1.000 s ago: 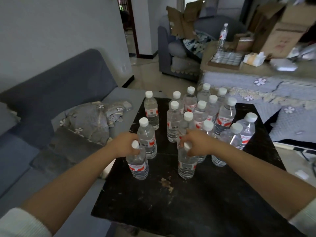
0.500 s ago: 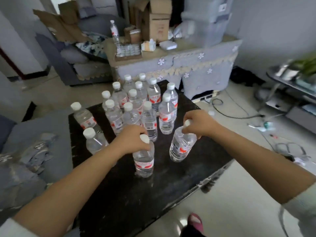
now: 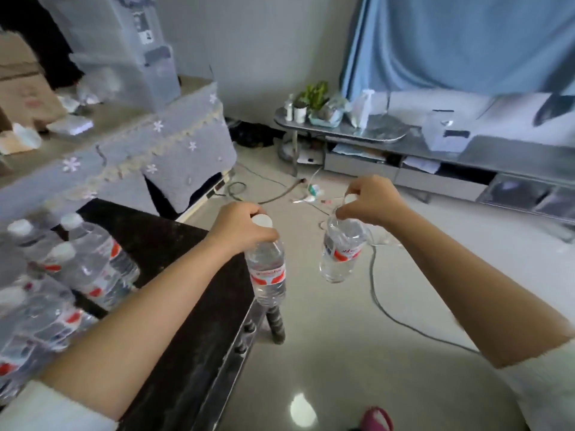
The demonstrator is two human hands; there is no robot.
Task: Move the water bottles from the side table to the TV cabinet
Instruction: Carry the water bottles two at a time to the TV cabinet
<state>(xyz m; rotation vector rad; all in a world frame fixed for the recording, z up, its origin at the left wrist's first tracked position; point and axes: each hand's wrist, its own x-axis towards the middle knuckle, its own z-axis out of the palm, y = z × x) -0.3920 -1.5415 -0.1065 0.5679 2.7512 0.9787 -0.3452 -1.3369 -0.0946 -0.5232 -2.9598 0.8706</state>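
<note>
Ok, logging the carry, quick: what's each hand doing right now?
Left hand: grips a water bottle by its neck.
Right hand: grips another bottle by its cap end.

Clear glossy plastic bottles (image 3: 268, 272), matt black side table (image 3: 174, 244), glossy metallic TV cabinet (image 3: 513, 157), polished floor (image 3: 357, 353).

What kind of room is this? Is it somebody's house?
Most likely a home living room. A low TV cabinet stands by the wall with a potted plant on it, a blue curtain hangs behind, and a dark side table holds water bottles.
</note>
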